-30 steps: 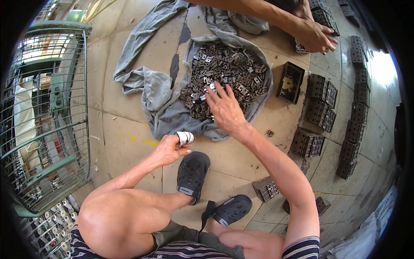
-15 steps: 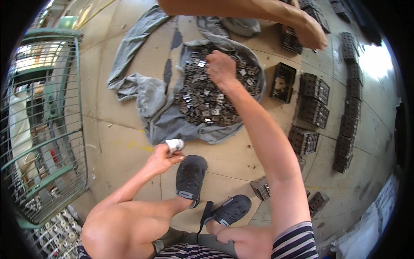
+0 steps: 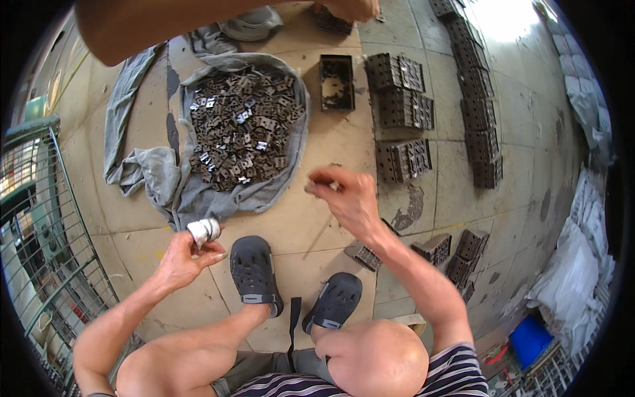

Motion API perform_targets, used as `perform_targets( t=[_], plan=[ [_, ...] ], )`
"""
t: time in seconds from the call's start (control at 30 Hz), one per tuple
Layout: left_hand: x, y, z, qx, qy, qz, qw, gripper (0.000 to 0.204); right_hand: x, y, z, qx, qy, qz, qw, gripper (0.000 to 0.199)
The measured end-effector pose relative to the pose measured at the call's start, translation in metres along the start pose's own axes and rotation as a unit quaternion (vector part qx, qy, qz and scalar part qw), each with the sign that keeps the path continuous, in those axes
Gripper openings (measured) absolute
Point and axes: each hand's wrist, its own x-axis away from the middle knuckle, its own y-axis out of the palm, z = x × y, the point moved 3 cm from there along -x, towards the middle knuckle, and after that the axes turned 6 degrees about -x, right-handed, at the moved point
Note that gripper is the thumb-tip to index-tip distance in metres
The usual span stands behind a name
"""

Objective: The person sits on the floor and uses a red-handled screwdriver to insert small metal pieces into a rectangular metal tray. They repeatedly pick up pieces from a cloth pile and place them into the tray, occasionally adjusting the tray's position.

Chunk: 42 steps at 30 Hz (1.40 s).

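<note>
My left hand [image 3: 180,260] hovers left of my shoes, thumb held apart from a finger with a white wrapping [image 3: 204,231]; I see nothing gripped in it. My right hand [image 3: 345,200] is in the air right of the cloth, thumb and fingers closed in a pinch. Whatever they hold is too small or hidden to name. Beyond my hands, a heap of small dark metal pieces [image 3: 245,126], a few of them shiny, rests on a grey cloth [image 3: 258,200] spread on the floor.
A dark open box [image 3: 337,83] stands right of the heap. Stacked dark metal blocks [image 3: 405,109] line the tiles, with a longer row [image 3: 477,109] farther right. Another person's arm [image 3: 165,23] crosses the top. A wire cage [image 3: 56,218] stands left; white sacks [image 3: 562,271] lie right.
My right hand has left the metal heap and come back toward me, now pinched. The whole view has swung to the right. My left hand stays near my shoes.
</note>
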Motion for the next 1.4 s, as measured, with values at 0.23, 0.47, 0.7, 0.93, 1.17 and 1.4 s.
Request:
perform_targets(
  t=[0.23,0.47,0.7,0.93,1.17,1.4],
  plan=[
    [-0.052,0.103,0.104,0.241,-0.037,-0.164,0.956,0.055,0.121,0.015,-0.001,-0.057,-0.158,0.169,0.971,0.021],
    [-0.067,0.168,0.121,0.255,-0.047,-0.104,0.960,0.053,0.156,-0.018,0.015,0.134,-0.266,0.221,0.929,0.028],
    [-0.083,0.187,0.116,0.218,0.062,-0.075,0.971,0.056,0.176,-0.031,0.040,0.048,-0.097,0.256,0.961,0.027],
    [-0.085,0.199,0.124,0.186,0.120,-0.085,0.971,0.055,0.171,-0.043,0.051,0.023,-0.121,0.222,0.967,0.032],
    [-0.096,0.232,0.094,0.239,0.089,-0.079,0.964,0.046,0.178,-0.054,0.066,0.063,-0.015,0.233,0.970,0.013],
    [-0.136,0.242,0.070,0.141,0.129,0.056,0.980,0.032,0.149,-0.097,0.128,0.086,0.124,0.200,0.968,0.015]
  ],
)
